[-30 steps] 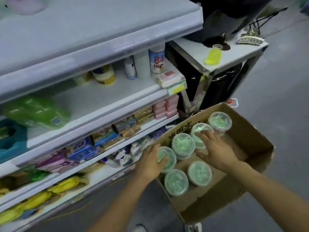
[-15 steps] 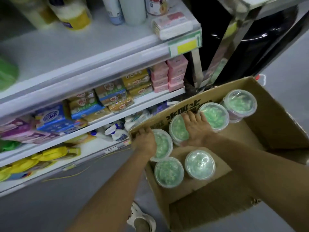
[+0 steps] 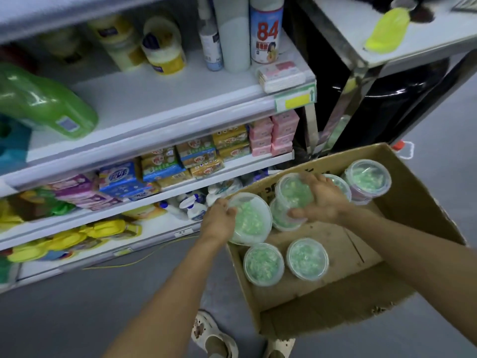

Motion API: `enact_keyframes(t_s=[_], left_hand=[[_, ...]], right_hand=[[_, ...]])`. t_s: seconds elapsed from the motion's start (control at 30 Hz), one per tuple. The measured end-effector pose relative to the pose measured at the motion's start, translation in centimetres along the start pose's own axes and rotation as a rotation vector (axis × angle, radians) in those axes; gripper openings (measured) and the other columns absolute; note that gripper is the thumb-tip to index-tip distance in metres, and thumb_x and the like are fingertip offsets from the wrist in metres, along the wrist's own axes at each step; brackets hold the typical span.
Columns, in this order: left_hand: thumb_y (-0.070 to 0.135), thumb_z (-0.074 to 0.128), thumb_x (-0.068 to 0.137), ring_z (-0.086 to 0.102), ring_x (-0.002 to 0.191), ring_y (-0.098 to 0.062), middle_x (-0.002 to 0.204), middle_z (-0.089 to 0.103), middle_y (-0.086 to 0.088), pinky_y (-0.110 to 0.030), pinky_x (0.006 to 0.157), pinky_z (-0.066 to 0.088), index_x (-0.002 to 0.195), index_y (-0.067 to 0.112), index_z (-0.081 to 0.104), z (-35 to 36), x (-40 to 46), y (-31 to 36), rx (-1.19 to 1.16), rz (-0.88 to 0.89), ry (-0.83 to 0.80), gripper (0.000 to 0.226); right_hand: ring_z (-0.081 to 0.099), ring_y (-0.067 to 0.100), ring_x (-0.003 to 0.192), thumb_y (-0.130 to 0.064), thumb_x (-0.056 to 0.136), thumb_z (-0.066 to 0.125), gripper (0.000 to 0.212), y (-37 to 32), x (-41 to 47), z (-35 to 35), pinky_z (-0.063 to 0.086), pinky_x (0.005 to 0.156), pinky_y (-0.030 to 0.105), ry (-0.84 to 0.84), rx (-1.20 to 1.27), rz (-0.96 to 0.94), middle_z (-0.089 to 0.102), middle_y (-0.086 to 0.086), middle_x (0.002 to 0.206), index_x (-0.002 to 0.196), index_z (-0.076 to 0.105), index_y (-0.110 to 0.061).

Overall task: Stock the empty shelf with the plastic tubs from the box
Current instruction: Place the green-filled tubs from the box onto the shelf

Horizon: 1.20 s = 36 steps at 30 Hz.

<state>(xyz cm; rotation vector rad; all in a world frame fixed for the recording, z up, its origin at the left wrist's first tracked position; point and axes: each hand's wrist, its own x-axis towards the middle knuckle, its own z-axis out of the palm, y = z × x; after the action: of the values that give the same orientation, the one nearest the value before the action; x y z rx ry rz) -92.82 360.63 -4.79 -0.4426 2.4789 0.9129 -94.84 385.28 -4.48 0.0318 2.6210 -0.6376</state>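
Note:
A brown cardboard box (image 3: 418,226) stands on the floor at the right, holding several clear plastic tubs with green contents. My left hand (image 3: 219,223) grips one tub (image 3: 251,220) at the box's left edge, tilted and lifted. My right hand (image 3: 320,200) holds a second tub (image 3: 291,193) raised over the box's middle. Two tubs (image 3: 263,264) (image 3: 307,258) sit on the box floor near me, and another tub (image 3: 367,178) stands at the far corner. The white shelf (image 3: 160,99) above has a bare stretch in its middle.
A green jug (image 3: 44,102) lies on the left of that shelf; bottles and a "84" can (image 3: 264,32) stand at its back right. Lower shelves are packed with soap boxes (image 3: 165,166) and yellow items. A metal table (image 3: 402,50) stands beyond the box. My shoe (image 3: 214,337) is on the grey floor.
Both hands have closed on tubs and lifted them off the box floor. The left tub now tilts over the box's left edge.

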Motion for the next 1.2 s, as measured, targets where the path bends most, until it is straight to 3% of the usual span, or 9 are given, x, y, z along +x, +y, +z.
enact_keyframes(t_s=[0.1, 0.2, 0.33, 0.4, 0.53, 0.67, 0.83, 1.0, 1.2], left_hand=[[0.031, 0.046, 0.097, 0.062, 0.093, -0.032, 0.105, 0.064, -0.011, -0.044, 0.084, 0.053, 0.107, 0.017, 0.057, -2.6, -3.1, 0.9, -0.193, -0.020, 0.043, 0.020], [0.029, 0.048, 0.097, 0.064, 0.094, -0.030, 0.103, 0.062, -0.007, -0.050, 0.080, 0.057, 0.098, 0.019, 0.058, -5.3, -6.4, 1.4, -0.422, -0.036, 0.108, 0.014], [0.025, 0.050, 0.098, 0.064, 0.081, -0.023, 0.098, 0.064, -0.008, -0.038, 0.059, 0.059, 0.104, 0.015, 0.061, -8.8, -10.6, 2.2, -0.677, -0.038, 0.156, 0.015], [0.023, 0.051, 0.098, 0.056, 0.068, -0.018, 0.086, 0.058, -0.005, -0.033, 0.052, 0.054, 0.106, 0.015, 0.060, -11.0, -12.4, 2.8, -0.712, -0.005, 0.195, 0.015], [0.022, 0.053, 0.096, 0.059, 0.073, -0.021, 0.096, 0.060, -0.008, -0.031, 0.050, 0.051, 0.109, 0.013, 0.060, -15.9, -15.0, 4.0, -0.766, 0.079, 0.252, 0.017], [0.019, 0.050, 0.097, 0.052, 0.060, -0.017, 0.078, 0.057, -0.005, -0.028, 0.046, 0.051, 0.098, 0.011, 0.062, -20.9, -17.1, 5.8, -0.793, 0.164, 0.332, 0.014], [0.019, 0.052, 0.096, 0.053, 0.066, -0.022, 0.082, 0.060, -0.010, -0.035, 0.057, 0.054, 0.097, 0.009, 0.065, -27.2, -18.1, 7.1, -0.763, 0.250, 0.421, 0.017], [0.018, 0.055, 0.095, 0.043, 0.045, -0.018, 0.053, 0.043, -0.005, -0.037, 0.055, 0.055, 0.085, 0.010, 0.063, -33.2, -17.7, 9.1, -0.841, 0.306, 0.442, 0.015], [0.019, 0.056, 0.094, 0.046, 0.056, -0.021, 0.071, 0.052, -0.007, -0.040, 0.059, 0.058, 0.088, 0.010, 0.063, -39.6, -15.2, 11.3, -0.886, 0.327, 0.485, 0.013]], right_hand=[[0.028, 0.026, 0.137, -0.044, 0.066, 0.081, 0.098, -1.4, -2.5, -3.8, 0.029, 0.111, 0.037, -0.039, 0.169, -0.057, 0.034, 0.007, 0.146, 0.147, 0.030, -0.022], [0.034, 0.016, 0.134, -0.043, 0.066, 0.082, 0.099, -3.2, -4.7, -7.2, 0.033, 0.109, 0.031, -0.052, 0.277, -0.120, 0.037, 0.001, 0.147, 0.148, 0.030, -0.021], [0.040, 0.011, 0.131, -0.055, 0.057, 0.081, 0.107, -6.6, -7.7, -11.6, 0.038, 0.109, 0.033, -0.052, 0.330, -0.186, 0.040, -0.003, 0.147, 0.146, 0.032, -0.023], [0.040, 0.011, 0.131, -0.056, 0.058, 0.080, 0.104, -8.6, -9.2, -14.0, 0.036, 0.108, 0.032, -0.047, 0.295, -0.242, 0.039, -0.007, 0.146, 0.145, 0.034, -0.024], [0.045, 0.012, 0.125, -0.055, 0.060, 0.079, 0.096, -13.2, -12.0, -18.7, 0.040, 0.101, 0.030, -0.029, 0.246, -0.334, 0.038, -0.007, 0.145, 0.143, 0.037, -0.030], [0.042, 0.011, 0.123, -0.058, 0.062, 0.076, 0.089, -18.3, -13.8, -22.6, 0.038, 0.097, 0.031, 0.040, 0.167, -0.436, 0.038, -0.010, 0.141, 0.141, 0.040, -0.036], [0.043, 0.011, 0.121, -0.060, 0.058, 0.074, 0.087, -23.8, -13.1, -26.1, 0.039, 0.095, 0.031, 0.158, 0.144, -0.516, 0.042, -0.008, 0.143, 0.137, 0.045, -0.037], [0.041, 0.012, 0.116, -0.047, 0.070, 0.076, 0.077, -28.2, -10.7, -29.3, 0.037, 0.091, 0.029, 0.237, 0.160, -0.579, 0.041, -0.005, 0.137, 0.138, 0.043, -0.031], [0.044, 0.019, 0.120, -0.053, 0.065, 0.077, 0.085, -33.7, -5.3, -32.6, 0.035, 0.088, 0.029, 0.406, 0.168, -0.563, 0.043, -0.002, 0.139, 0.138, 0.041, -0.029]])
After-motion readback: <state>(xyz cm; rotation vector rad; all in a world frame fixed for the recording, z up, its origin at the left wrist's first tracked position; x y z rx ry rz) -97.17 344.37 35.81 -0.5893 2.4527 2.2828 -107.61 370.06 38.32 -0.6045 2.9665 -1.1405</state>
